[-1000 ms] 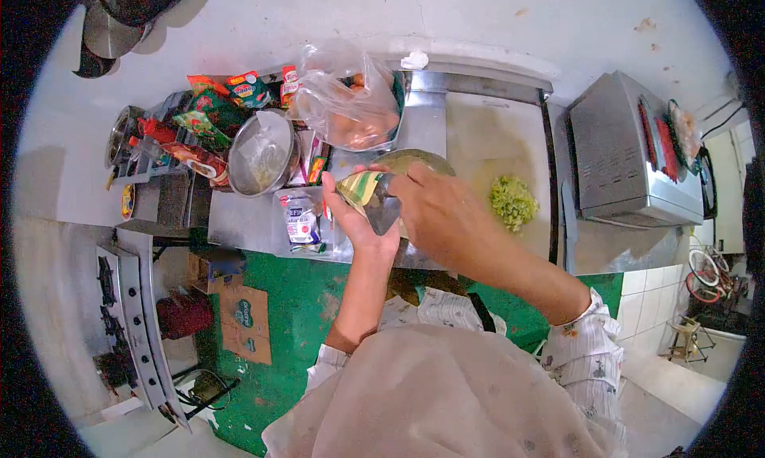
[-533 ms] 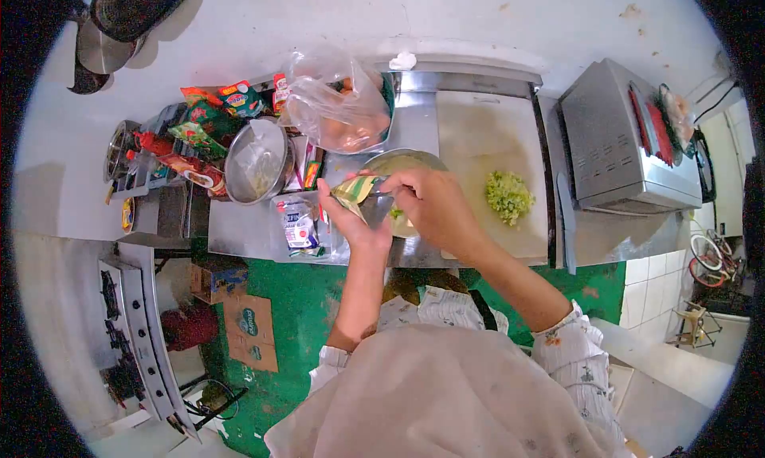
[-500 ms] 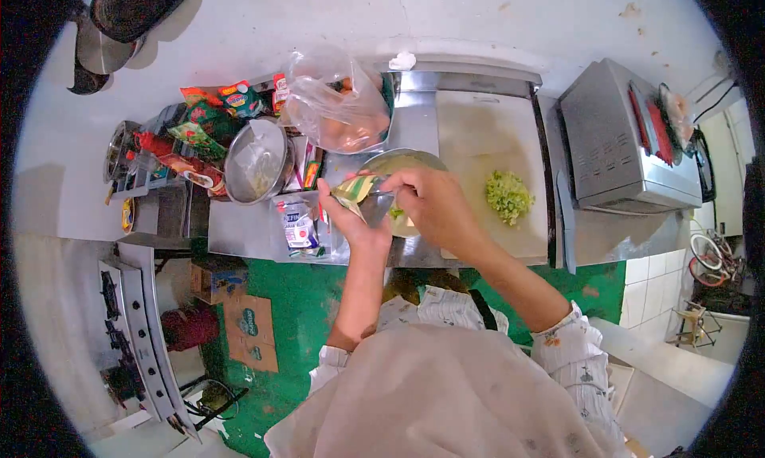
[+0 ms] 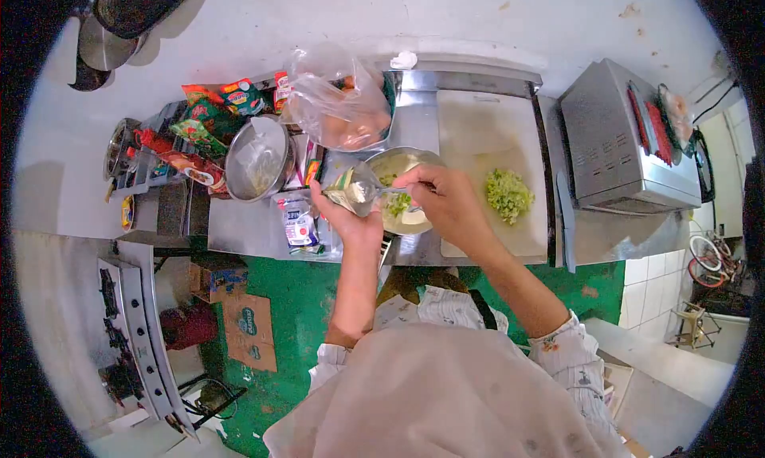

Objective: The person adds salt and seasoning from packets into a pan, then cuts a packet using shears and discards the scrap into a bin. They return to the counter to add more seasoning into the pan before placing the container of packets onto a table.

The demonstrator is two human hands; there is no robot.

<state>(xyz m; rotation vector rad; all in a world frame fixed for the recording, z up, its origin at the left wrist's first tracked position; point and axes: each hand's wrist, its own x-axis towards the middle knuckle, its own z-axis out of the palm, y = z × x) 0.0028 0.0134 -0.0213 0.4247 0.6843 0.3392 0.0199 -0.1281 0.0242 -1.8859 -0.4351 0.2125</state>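
My left hand [image 4: 356, 225] is wrapped around an opened yellow-and-green foil packet [image 4: 344, 189], its silvery mouth facing right. In my right hand [image 4: 448, 205] is a metal spoon [image 4: 393, 190], its far end reaching to the packet's mouth. Whitish stuff shows at that mouth. Behind and below the spoon sits a metal bowl [image 4: 428, 157] with chopped green pieces and something pale in it; my right hand covers part of its right side. A white cutting board [image 4: 472, 131] lies to the right, bearing a heap of chopped greens [image 4: 508, 196].
Left of the bowl are a plastic bag [image 4: 331, 99] of reddish-brown items, a second metal bowl [image 4: 233, 167] with clear plastic inside, and a white-and-blue packet [image 4: 298, 223]. Several sauce packets crowd the back left. A metal oven-like box [image 4: 617, 143] stands at the right.
The packet has turned so its mouth shows, and shifted slightly left. My right hand has moved a little right, bringing the spoon and more of the bowl into sight.
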